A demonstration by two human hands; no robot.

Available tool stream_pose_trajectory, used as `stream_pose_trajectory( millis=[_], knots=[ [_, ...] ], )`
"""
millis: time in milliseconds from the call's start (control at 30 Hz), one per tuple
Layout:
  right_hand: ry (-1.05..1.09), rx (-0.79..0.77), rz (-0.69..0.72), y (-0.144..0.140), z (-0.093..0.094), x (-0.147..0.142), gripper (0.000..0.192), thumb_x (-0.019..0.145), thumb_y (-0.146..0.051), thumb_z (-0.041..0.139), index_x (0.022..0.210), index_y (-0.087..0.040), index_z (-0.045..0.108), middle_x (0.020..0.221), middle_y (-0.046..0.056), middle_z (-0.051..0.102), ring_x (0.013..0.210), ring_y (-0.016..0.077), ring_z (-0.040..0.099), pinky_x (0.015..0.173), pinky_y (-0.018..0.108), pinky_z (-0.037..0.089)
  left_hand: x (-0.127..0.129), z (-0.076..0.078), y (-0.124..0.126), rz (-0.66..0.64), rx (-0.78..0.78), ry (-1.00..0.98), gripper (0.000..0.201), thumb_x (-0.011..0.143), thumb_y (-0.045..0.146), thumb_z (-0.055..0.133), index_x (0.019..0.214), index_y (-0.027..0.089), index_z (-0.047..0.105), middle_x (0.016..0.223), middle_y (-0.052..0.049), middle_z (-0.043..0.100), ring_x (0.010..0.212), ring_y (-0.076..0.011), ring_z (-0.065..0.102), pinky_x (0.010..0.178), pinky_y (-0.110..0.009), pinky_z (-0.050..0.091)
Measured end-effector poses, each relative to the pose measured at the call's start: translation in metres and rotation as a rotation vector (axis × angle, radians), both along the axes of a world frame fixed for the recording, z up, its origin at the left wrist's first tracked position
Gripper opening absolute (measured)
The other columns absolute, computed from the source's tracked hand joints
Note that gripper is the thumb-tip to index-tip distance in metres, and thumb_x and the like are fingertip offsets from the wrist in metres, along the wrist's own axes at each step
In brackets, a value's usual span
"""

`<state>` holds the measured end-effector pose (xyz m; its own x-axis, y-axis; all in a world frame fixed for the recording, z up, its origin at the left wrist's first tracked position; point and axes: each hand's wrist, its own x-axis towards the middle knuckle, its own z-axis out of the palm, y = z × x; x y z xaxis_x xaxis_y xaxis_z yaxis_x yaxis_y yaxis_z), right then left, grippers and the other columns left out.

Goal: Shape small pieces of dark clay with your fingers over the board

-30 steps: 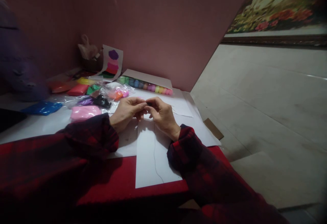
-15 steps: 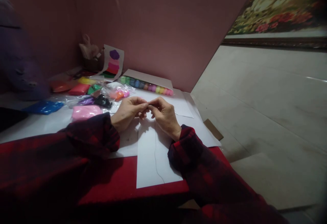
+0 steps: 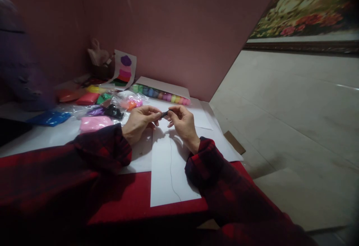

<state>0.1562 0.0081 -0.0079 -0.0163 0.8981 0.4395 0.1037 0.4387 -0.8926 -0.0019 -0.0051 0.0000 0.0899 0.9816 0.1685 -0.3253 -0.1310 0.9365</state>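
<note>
Between my two hands is a small dark piece of modelling clay. My left hand pinches its left end between thumb and fingers. My right hand grips the other end the same way, and a short dark stretch shows between the fingertips. Both hands hover over a white sheet of paper with a thin wavy pencil line running down it. An open bag of black clay lies left of my left hand, and a pink clay packet sits nearer the sleeve.
Several coloured clay packets, including a blue one and a red one, cover the left side. A box of coloured clay tubs stands by the wall, beside a propped colourful picture. The red table edge is in front.
My hands have drawn slightly apart, so the dark clay now shows between the fingertips where it was mostly hidden. Everything on the table stays in place.
</note>
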Motion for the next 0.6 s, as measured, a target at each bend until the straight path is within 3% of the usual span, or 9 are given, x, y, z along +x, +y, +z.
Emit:
stream_pose_trajectory(
  millis=[267,400,600],
  knots=[
    [-0.081,0.091,0.134,-0.005,0.000,-0.002,0.018,0.085,-0.030,0.065,0.099,-0.019,0.064,0.083,0.001,0.067,0.071,0.0137,0.065,0.056,0.027,0.056,0.002,-0.002,0.001,-0.040,0.019,-0.039,0.041,0.054,0.034,0.094,0.081,0.010,0.076,0.059,-0.002,0.066,0.045,-0.0083,0.052,0.041,-0.021,0.041],
    [-0.292,0.200,0.045,-0.012,0.003,-0.002,0.022,0.080,-0.022,0.074,0.100,-0.019,0.069,0.086,0.002,0.070,0.079,0.0148,0.066,0.071,0.030,0.056,0.001,-0.003,0.001,-0.050,0.006,-0.010,0.043,0.053,0.041,0.095,0.073,0.010,0.072,0.054,-0.001,0.063,0.043,-0.0094,0.053,0.041,-0.021,0.043],
    [-0.233,0.090,0.045,-0.013,0.003,-0.002,0.010,0.082,-0.025,0.072,0.088,-0.019,0.067,0.075,-0.001,0.068,0.065,0.0123,0.062,0.060,0.026,0.052,0.001,-0.001,-0.001,-0.044,-0.024,0.000,0.047,0.049,0.043,0.097,0.064,0.013,0.064,0.052,0.000,0.060,0.040,-0.0079,0.050,0.038,-0.020,0.039]
  ],
)
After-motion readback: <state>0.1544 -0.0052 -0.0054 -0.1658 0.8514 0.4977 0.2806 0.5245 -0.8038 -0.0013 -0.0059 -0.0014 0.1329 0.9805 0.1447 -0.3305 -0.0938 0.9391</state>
